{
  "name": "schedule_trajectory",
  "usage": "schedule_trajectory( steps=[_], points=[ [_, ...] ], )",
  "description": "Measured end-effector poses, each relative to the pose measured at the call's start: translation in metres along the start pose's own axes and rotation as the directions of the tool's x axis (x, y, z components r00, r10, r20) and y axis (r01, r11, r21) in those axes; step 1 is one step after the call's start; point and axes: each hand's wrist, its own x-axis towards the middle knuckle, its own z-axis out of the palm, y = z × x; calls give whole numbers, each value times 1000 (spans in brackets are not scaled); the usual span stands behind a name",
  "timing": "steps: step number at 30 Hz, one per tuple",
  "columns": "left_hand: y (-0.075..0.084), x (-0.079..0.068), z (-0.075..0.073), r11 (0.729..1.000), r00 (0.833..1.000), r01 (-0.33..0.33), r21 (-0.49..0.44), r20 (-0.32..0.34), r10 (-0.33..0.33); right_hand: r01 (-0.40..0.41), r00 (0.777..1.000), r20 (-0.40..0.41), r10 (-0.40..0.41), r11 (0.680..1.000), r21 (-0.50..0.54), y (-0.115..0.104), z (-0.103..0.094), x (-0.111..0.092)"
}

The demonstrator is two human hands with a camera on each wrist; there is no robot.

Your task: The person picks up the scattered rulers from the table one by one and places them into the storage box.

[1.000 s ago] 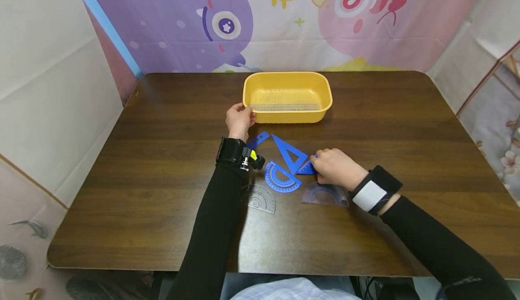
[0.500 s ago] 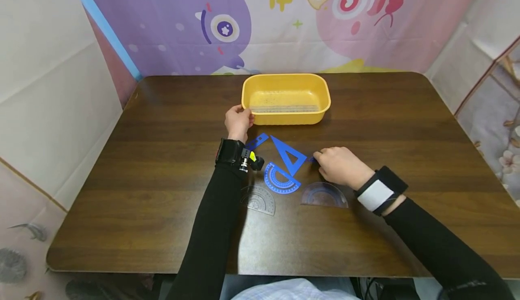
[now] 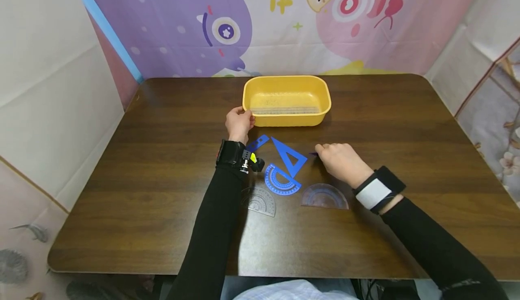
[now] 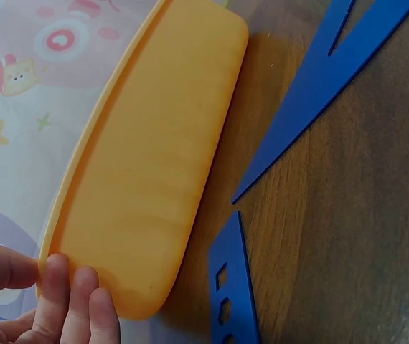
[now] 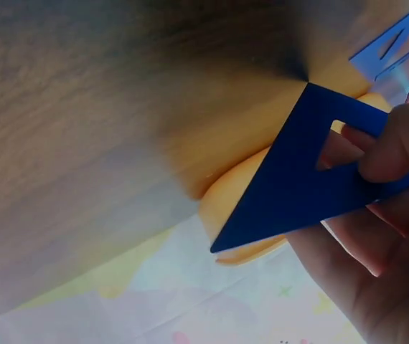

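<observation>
My left hand (image 3: 239, 123) pinches the rim of a yellow plastic basin (image 3: 288, 120) at its front left corner, thumb on one side and fingers on the other. A clear ruler (image 3: 286, 110) lies inside the basin along its near wall. In my right hand (image 3: 343, 162) is a blue set square (image 5: 280, 186), gripped between thumb and fingers. From the head view the hand hides nearly all of it. Left of that hand, another blue set square (image 3: 287, 156) lies flat, its corner touching or nearly touching a blue protractor (image 3: 280, 182).
A blue ruler (image 3: 258, 142) lies by my left wrist, partly hidden. Nearer the front are two clear protractors, the left protractor (image 3: 260, 202) and the right protractor (image 3: 325, 197). All rest on a brown wooden table (image 3: 142, 191), with a cartoon curtain (image 3: 276, 43) behind.
My right hand has lifted the blue set square off the table beside the other one and shifted slightly right and away from me. The left hand has stayed on the basin's rim.
</observation>
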Motion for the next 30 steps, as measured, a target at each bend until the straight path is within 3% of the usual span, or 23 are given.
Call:
schedule_trajectory(
  steps=[11, 22, 30],
  points=[
    [0, -2, 0, 1000, 1000, 4, -5, -1, -4, -15, 991, -135, 12, 1000, -22, 9, -13, 13],
    [-1, -2, 3, 1000, 1000, -6, -2, -8, 6, -20, 943, -332, 16, 1000, -8, 17, -34, 39],
    [-1, -2, 1, 1000, 1000, -18, 8, -1, 18, -68, 904, -414, 105, 992, 102, 21, -40, 58]
  ],
)
